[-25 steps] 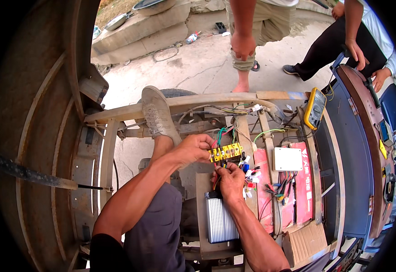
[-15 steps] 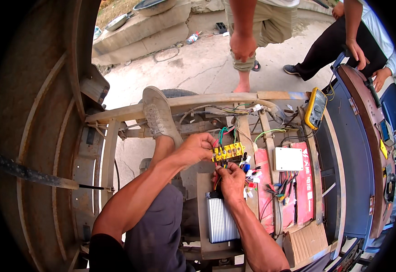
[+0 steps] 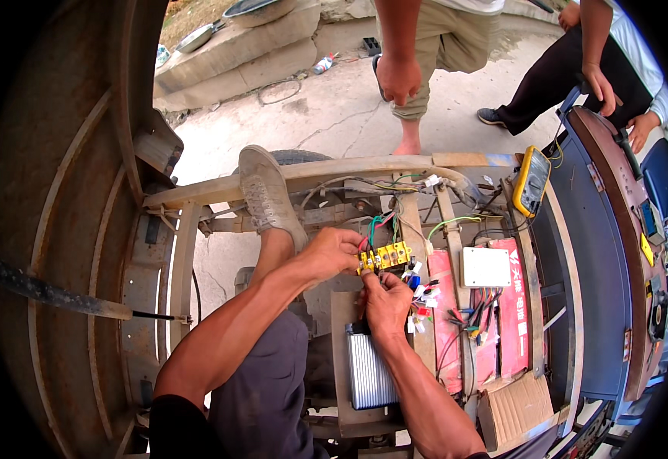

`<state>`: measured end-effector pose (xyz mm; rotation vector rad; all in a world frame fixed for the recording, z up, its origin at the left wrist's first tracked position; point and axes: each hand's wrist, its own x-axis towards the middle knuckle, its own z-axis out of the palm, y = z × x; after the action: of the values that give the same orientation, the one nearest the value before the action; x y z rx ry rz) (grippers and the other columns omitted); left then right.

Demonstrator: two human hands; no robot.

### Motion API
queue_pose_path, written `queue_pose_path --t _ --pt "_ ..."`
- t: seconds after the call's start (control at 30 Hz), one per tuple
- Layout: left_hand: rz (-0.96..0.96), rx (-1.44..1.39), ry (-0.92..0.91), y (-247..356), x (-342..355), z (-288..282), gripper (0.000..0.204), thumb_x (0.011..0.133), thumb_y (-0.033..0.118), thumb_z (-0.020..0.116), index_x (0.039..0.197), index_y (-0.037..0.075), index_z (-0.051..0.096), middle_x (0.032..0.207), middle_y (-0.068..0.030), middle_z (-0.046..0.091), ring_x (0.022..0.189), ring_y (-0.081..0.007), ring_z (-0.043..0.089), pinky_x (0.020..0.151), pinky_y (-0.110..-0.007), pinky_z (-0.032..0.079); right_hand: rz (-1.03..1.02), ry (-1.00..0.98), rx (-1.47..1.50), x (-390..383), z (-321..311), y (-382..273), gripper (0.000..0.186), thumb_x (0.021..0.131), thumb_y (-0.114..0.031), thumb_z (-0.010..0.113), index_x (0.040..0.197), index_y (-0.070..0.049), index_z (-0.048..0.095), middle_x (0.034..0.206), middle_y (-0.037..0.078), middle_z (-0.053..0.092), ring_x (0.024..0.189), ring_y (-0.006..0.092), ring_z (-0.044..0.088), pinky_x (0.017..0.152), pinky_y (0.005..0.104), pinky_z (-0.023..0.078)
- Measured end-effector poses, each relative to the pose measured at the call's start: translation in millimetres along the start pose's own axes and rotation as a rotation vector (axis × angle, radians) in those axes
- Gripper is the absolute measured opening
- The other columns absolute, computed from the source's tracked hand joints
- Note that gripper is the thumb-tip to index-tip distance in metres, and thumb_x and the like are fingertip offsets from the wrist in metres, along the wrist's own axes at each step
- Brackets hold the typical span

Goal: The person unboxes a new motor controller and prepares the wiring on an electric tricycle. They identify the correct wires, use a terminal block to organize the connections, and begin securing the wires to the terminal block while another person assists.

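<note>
One head-worn fisheye view looks steeply down, close over the vehicle frame (image 3: 326,172), edges bending outward.

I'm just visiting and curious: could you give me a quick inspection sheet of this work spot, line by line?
Surface: open vehicle frame of worn metal bars, over cracked concrete ground.
Job's things: yellow terminal block with coloured wires.
Clutter: ribbed silver box, white box on red battery packs, yellow meter, cardboard piece.
Hands: left hand grips the block's left end; right hand touches its underside; whether it holds a tool cannot be told.
Cables: green, red and black wires run up from the block; loose coloured connectors lie beside it.
Surroundings: two other people stand nearby; rusty curved panel on the left.
</note>
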<state>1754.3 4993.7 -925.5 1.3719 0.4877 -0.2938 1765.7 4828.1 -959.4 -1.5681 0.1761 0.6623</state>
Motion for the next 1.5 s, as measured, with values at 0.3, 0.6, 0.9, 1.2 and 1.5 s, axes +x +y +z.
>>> queue_pose_path --t 0.3,0.6,0.9,1.2,1.5 --pt "-0.072 0.048 0.085 6 -2 3 0.023 0.091 0.007 0.063 0.11 -0.006 0.064 0.103 -0.0117 0.068 0.095 -0.0173 0.068 0.085 -0.033 0.059 0.006 0.018 -0.05 1 0 1 0.032 0.085 -0.029 0.071 0.079 0.003 0.07 0.06 0.005 0.064 0.052 0.0109 0.054 0.052 0.03 0.044" --pt "-0.084 -0.056 0.092 -3 2 -2 0.028 0.091 0.0 0.059 0.119 -0.005 0.06 0.111 -0.0133 0.067 0.101 -0.0199 0.068 0.09 -0.036 0.059 0.025 -0.012 0.07 -3 1 -4 0.026 0.087 -0.024 0.071 0.086 0.002 0.067 0.063 0.003 0.063 0.052 0.0074 0.054 0.049 0.0247 0.041" --pt "-0.018 -0.019 -0.049 -1 -1 -5 0.041 0.081 -0.009 0.06 0.122 -0.003 0.059 0.111 -0.0085 0.067 0.102 -0.0148 0.066 0.088 -0.029 0.057 0.035 -0.022 0.094 -6 2 -9 0.025 0.089 -0.023 0.071 0.088 0.001 0.065 0.063 0.003 0.063 0.052 0.0075 0.054 0.047 0.0246 0.041" --pt "0.027 -0.024 -0.043 -5 3 -5 0.04 0.08 -0.012 0.058 0.119 -0.005 0.059 0.109 -0.0093 0.068 0.097 -0.0134 0.067 0.083 -0.026 0.056 0.029 -0.179 0.2 -5 -8 -4 0.02 0.096 -0.019 0.065 0.095 0.0 0.062 0.075 0.005 0.068 0.058 0.0095 0.061 0.049 0.0222 0.043" --pt "0.013 0.034 -0.026 -6 3 -15 0.04 0.08 -0.012 0.058 0.119 -0.005 0.062 0.107 -0.0088 0.069 0.095 -0.0126 0.067 0.08 -0.026 0.056 -0.006 -0.259 0.149 -8 -17 -7 0.025 0.104 -0.017 0.049 0.109 0.003 0.063 0.093 0.01 0.072 0.076 0.0162 0.07 0.06 0.0245 0.055"
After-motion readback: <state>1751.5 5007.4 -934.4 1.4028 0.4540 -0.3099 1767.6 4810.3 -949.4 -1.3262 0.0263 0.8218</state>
